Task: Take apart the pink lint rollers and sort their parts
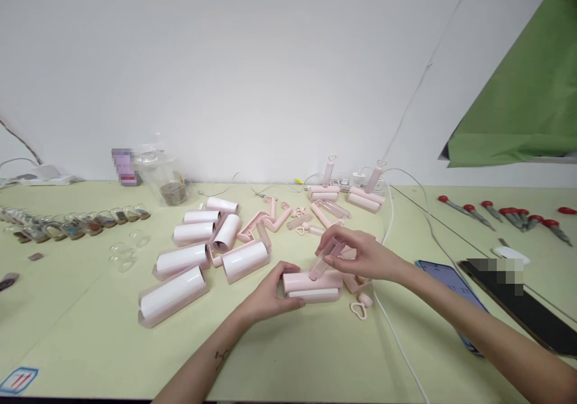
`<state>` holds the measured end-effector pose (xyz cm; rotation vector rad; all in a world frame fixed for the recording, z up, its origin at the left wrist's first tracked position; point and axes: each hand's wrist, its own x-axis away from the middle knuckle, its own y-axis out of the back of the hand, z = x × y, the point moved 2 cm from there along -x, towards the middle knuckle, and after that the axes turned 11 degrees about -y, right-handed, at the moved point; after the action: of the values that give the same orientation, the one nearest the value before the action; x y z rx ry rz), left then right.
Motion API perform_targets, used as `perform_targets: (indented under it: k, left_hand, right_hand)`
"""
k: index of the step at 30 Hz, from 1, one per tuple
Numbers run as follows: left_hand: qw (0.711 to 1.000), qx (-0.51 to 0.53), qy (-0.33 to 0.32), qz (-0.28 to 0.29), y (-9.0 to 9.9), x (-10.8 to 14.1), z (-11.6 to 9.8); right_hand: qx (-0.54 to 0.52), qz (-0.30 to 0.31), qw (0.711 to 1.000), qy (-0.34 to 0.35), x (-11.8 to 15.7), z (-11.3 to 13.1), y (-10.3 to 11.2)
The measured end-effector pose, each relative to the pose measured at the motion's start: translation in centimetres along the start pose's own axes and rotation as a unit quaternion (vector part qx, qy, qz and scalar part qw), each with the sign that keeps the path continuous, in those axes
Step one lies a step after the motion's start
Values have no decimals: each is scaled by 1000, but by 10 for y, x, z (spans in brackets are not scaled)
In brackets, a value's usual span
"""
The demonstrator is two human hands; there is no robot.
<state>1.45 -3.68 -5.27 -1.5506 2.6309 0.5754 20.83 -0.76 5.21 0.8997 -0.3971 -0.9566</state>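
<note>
My left hand (274, 296) grips the left end of a pink lint roller (311, 284) lying on the table, thumb in front and fingers behind. A white roll shows under its pink cover. My right hand (358, 254) is closed around a clear pinkish tube handle (325, 261), which slants up from the middle of the cover; its lower end touches the cover. Just right of the roller lies a heart-shaped pink loop cap (359, 309). Other pink parts behind my right hand are partly hidden.
White sticky rolls (174, 290) and pink frames (256, 226) lie left and behind. Two assembled lint rollers (323, 192) stand at the back. A white cable (396, 332), a phone (444, 281) and a black slab (509, 302) are right. Glass domes (72, 228) line the left.
</note>
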Motion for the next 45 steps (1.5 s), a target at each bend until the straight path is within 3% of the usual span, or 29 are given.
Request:
perform_targets:
  k: [10,16,20,24,27,29,32,35,38,41,45]
  left_hand:
    - [1000,-20,-7,-20,-1,0,-3]
    - [998,-54,0,-33,-3,2,-6]
    - [998,-57,-6,-22,-4,5,-5]
    - [998,-57,17,-24,1,7,-9]
    - [991,-79,-26,-108,8,-4,-29]
    - [986,-69,-70,-136,7,-18,-47]
    - [990,0,-85,-117,-7,-42,-65]
    - [989,106,-60,-87,-27,-60,-62]
    - [980,183,-7,-80,-38,-68,-48]
    - [983,161,7,-91,-38,-67,-42]
    - [986,139,6,-93,-35,-65,-45]
  right_hand:
    - [86,78,993,-16,-7,22,8]
    - [150,47,987,-22,-10,30,-11]
    - [102,27,994,-33,-8,19,-11]
    - [7,87,995,-36,-24,-10,6]
    - [51,4,997,-52,-54,-36,15]
    - [92,-1,994,-54,-76,-50,7]
    - [142,22,989,-42,-99,-61,-17]
    - [166,-5,986,-25,-110,-70,-36]
    - [144,-25,989,-3,-115,-75,-43]
    - [90,-46,995,12,-112,-71,-34]
    - [-2,-73,997,5,-79,-49,-13]
